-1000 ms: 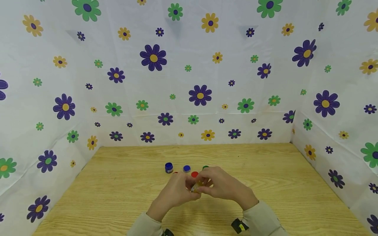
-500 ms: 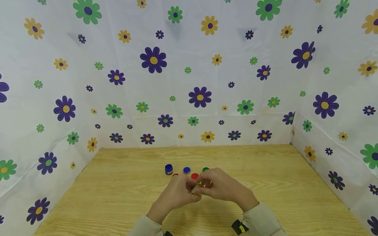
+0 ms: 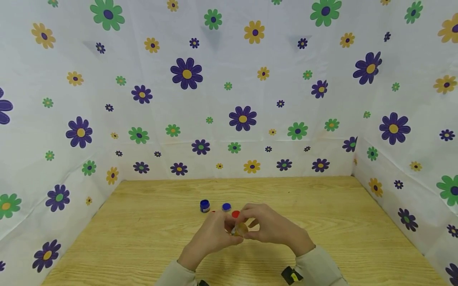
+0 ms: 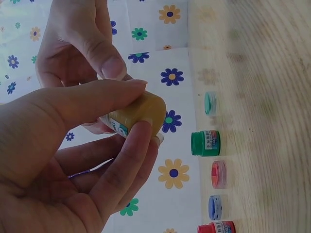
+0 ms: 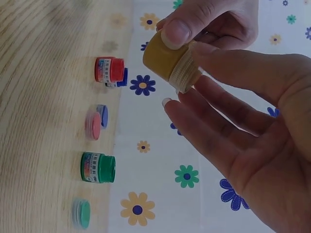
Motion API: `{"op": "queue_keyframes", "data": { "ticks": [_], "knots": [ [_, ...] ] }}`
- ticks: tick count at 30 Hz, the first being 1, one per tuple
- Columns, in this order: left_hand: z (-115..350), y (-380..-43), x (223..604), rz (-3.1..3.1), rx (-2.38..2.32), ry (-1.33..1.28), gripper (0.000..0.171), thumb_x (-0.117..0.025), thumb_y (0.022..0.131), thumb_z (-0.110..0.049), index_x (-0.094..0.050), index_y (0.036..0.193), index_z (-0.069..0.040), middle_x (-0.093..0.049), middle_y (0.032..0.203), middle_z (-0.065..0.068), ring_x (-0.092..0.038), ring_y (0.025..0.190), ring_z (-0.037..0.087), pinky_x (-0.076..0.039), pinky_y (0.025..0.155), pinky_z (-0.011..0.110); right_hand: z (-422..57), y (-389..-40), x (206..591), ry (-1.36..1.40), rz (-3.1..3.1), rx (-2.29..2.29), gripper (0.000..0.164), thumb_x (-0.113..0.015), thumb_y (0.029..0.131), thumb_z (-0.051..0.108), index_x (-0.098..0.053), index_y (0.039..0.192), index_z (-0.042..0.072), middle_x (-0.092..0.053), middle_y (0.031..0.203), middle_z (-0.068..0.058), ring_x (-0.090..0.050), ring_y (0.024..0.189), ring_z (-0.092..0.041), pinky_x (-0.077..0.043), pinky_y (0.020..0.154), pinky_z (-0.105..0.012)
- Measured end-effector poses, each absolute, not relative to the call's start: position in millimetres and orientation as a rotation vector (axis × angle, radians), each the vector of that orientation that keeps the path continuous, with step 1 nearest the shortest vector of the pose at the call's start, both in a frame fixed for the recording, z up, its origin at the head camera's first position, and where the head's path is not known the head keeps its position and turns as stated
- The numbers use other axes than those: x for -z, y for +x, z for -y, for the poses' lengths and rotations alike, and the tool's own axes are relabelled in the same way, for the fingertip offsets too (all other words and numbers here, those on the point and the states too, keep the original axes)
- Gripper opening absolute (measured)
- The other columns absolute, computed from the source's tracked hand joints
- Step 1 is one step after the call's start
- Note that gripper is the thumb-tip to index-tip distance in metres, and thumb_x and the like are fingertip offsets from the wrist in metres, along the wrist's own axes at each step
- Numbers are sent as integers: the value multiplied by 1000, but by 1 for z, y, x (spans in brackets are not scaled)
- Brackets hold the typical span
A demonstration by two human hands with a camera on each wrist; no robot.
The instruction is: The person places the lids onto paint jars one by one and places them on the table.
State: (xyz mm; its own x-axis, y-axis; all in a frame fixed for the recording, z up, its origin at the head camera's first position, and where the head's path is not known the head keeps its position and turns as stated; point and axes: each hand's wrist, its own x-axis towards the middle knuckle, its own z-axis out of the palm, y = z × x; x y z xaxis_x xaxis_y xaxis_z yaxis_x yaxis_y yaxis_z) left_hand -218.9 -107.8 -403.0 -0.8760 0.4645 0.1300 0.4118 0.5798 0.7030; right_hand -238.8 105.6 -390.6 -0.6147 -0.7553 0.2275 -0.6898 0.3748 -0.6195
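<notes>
My left hand (image 3: 214,232) grips a small yellow paint jar (image 5: 160,58) by its body, tilted, above the table. A clear ribbed lid (image 5: 184,73) sits on the jar's mouth, facing my right hand (image 3: 270,224). The right thumb and fingers pinch this lid from opposite sides, the thumb close to the left fingertips. Part of the jar's label (image 4: 118,127) shows between the left fingers. In the head view the hands cover much of the jar body.
On the wooden table (image 3: 143,238) behind the hands stand an open blue jar (image 3: 204,205), a red jar (image 5: 109,69) and a green jar (image 4: 205,143). Loose lids lie among them: blue (image 3: 226,207), red (image 4: 218,174) and green (image 4: 210,103). A flowered cloth (image 3: 229,99) walls the back and sides.
The right fingers have shifted on the lid and spread a little, so its round top now shows in the head view. The right hand now covers the green thing behind it.
</notes>
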Motion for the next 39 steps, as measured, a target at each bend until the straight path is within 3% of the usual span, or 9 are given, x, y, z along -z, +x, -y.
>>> {"op": "queue_keyframes", "data": {
  "ticks": [5,11,26,32,39],
  "knots": [
    [107,-219,403,-2728,-1198,769,13,-87,80,-14,-80,91,-13,-76,81,-1,-64,71,5,-53,63,22,-104,-240,394,-1347,-2499,1091,20,-78,89,1,-74,105,13,-70,111,-3,-69,105,-17,-61,85,-23],
    [107,-218,403,-2716,-1206,771,13,-86,80,-12,-80,92,-12,-74,79,-2,-61,69,5,-51,62,22,-105,-241,394,-1328,-2508,1085,20,-76,92,7,-75,113,9,-71,104,-3,-71,98,-14,-58,80,-15],
    [106,-219,403,-2717,-1193,744,10,-86,80,-13,-80,87,-12,-70,73,-5,-57,64,6,-48,60,21,-102,-242,395,-1240,-2604,1011,20,-74,97,22,-76,110,7,-76,91,0,-68,79,-1,-57,74,-16],
    [107,-219,403,-2732,-1174,747,8,-86,81,-13,-78,83,-13,-68,71,-5,-55,62,6,-47,58,22,-105,-241,394,-1228,-2579,1047,24,-72,98,24,-73,115,8,-76,105,-4,-71,89,-9,-57,74,-16],
    [108,-220,403,-2730,-1190,729,17,-87,80,-12,-80,95,-8,-76,83,0,-64,71,6,-53,63,22,-107,-241,394,-1288,-2510,1099,29,-77,90,2,-70,118,7,-72,114,-6,-72,105,-20,-60,85,-23]
  ]
}}
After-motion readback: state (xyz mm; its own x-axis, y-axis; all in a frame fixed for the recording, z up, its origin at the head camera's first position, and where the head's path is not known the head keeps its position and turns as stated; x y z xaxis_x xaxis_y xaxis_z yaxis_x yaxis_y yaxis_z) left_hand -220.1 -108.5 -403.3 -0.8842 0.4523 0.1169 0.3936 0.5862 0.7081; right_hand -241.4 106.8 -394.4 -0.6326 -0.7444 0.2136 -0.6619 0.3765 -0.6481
